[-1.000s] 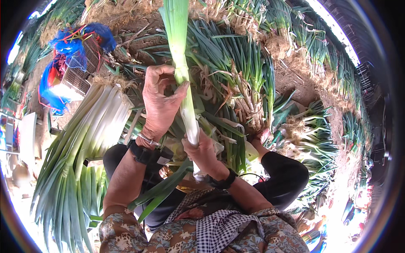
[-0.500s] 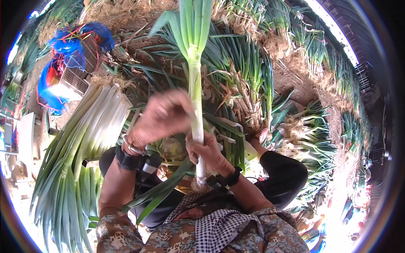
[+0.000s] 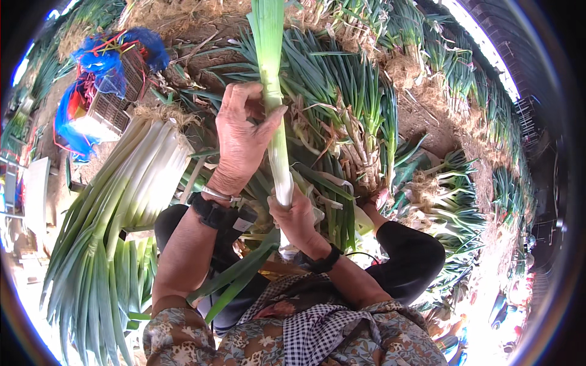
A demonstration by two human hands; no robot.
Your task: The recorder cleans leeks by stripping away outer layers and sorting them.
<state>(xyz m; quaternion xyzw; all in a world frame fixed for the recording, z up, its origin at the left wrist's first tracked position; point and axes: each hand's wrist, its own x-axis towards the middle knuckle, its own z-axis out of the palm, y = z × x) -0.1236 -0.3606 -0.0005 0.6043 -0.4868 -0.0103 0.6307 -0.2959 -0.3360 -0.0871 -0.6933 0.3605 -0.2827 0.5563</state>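
A single leek (image 3: 279, 155) stands upright before my chest, green leaves at the top and white stalk below. My right hand (image 3: 296, 219) is wrapped around its lower white part; the root end is mostly hidden. Higher up, where white turns green, my left hand (image 3: 241, 137) has its thumb across the front of the stalk and its fingers curled at the side, partly behind it. Below my hands, loose green leaves (image 3: 238, 277) lie across my lap. To the left rests a large bundle of clean leeks (image 3: 131, 177), roots up and leaves hanging down.
Unsorted leeks (image 3: 354, 97) are heaped just ahead. More leeks (image 3: 445, 201) lie at the right, and long rows run behind. A plastic crate (image 3: 113, 113) with blue netting (image 3: 101, 70) stands at the far left. Leaf scraps lie between my legs.
My left hand, blurred in motion before, has moved up and closed on the stalk. The leek's top has tilted slightly left and its leaves are drawn closer together. My right hand keeps its hold.
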